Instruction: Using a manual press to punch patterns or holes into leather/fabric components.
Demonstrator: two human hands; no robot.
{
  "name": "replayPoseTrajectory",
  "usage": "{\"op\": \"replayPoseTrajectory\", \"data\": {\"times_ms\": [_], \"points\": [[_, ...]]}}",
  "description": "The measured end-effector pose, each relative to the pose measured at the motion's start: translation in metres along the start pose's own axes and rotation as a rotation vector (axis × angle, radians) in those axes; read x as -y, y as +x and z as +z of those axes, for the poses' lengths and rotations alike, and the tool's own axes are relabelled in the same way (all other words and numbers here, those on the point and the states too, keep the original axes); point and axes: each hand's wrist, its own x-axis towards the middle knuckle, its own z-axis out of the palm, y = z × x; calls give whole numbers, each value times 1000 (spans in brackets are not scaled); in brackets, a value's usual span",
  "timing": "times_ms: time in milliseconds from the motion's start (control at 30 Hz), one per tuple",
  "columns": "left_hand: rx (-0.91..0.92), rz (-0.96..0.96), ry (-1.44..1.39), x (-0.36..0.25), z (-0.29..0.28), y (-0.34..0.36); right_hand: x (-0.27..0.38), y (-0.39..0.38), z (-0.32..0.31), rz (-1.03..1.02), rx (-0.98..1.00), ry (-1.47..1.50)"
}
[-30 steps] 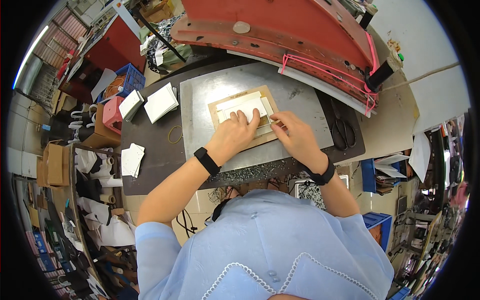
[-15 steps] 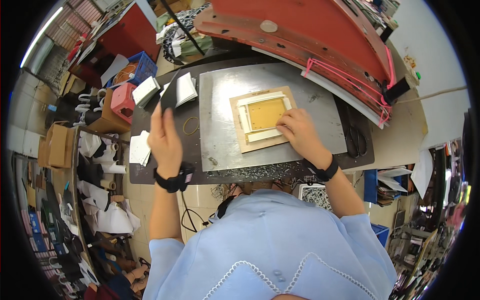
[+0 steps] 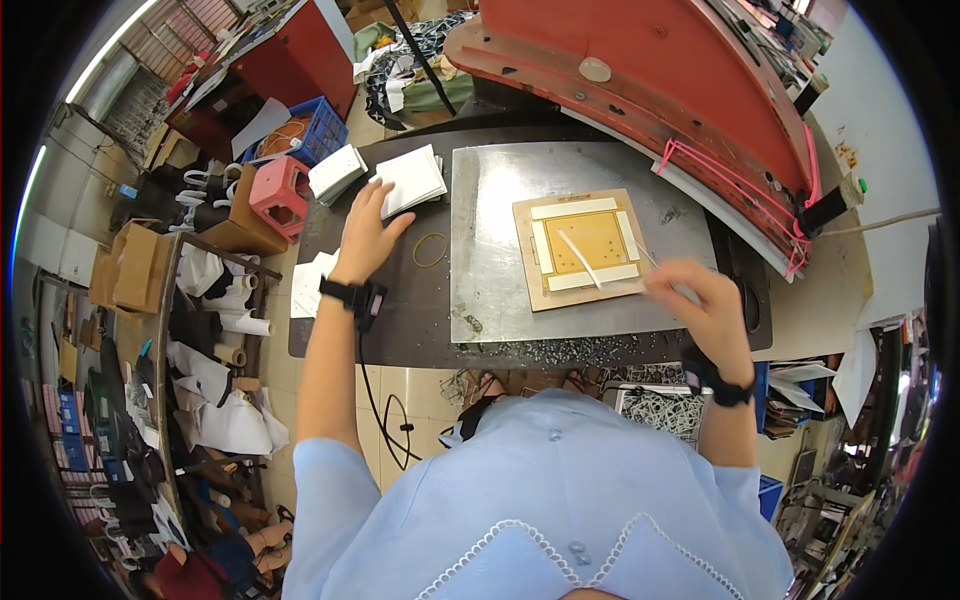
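My left hand [image 3: 368,238] is at the near left edge of a stack of white sheets [image 3: 412,180], fingers apart and nothing gripped. A shorter white stack [image 3: 337,175] stands beside it, and loose white sheets [image 3: 308,285] lie under my left wrist. My right hand [image 3: 708,305], smeared by motion, pinches a thin white strip of offcut [image 3: 582,258] that stretches over the die board. That wooden die board [image 3: 530,225] has a yellow middle [image 3: 595,235] framed by pale foam strips. It lies on a metal plate [image 3: 490,300].
A rubber band [image 3: 430,250] rests between stacks and plate. Dark crumbs [image 3: 570,352] litter the table's near edge. Above the far right rises a red machine arm [image 3: 620,50] with pink cord [image 3: 720,185]. A pink stool [image 3: 280,195] and blue crate [image 3: 315,130] stand left.
The dark sheet has left my left hand, now at the white stack. My right hand has drawn the thin white strip off the board, toward the near right. The view has shifted.
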Motion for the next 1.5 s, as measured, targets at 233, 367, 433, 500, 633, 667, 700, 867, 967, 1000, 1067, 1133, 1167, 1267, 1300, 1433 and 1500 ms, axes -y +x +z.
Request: {"op": "replayPoseTrajectory", "data": {"times_ms": [233, 367, 433, 500, 633, 667, 700, 867, 967, 1000, 1067, 1133, 1167, 1267, 1300, 1433, 1500], "points": [[298, -167, 5, 22, -5, 56, -2, -133, -84, 554, 104, -189], [158, -16, 57, 27, 3, 48, -53, -200, -95, 838, 123, -322], [81, 6, 65, 28, -1, 39, -88, -224, -89, 863, 95, -465], [-6, -41, 21, 33, 0, 31, -126, -245, -80, 833, 1, -645], [-140, -100, -18, 6, -15, 26, -141, -235, -77, 811, -10, -687], [-197, -80, -18, 3, -15, 24, -134, -221, -76, 841, 59, -710], [-200, -71, -35, -1, -18, 20, -125, -205, -74, 769, 92, -675], [-169, 178, -251, -90, -19, 10, -46, -101, -32, 546, 36, -17], [-17, 413, -270, -165, -14, -12, -27, -52, 3, 472, 92, 407], [0, 517, -229, -185, -12, -19, -23, -38, 16, 450, 111, 496], [80, 530, -296, -209, -1, -35, -27, -19, 28, 427, 166, 550], [96, 468, -349, -218, 9, -42, -44, -6, 32, 428, 216, 474], [70, 405, -371, -220, 13, -44, -52, -2, 32, 421, 159, 427], [71, 177, -438, -212, 26, -46, -79, 12, 25, 416, 1, 372], [86, 95, -460, -206, 30, -47, -85, 20, 24, 429, 4, 392], [147, 132, -364, -191, 38, -42, -92, 49, 24, 449, 23, 425], [155, 136, -352, -193, 37, -36, -99, 61, 30, 433, 56, 364]]}}
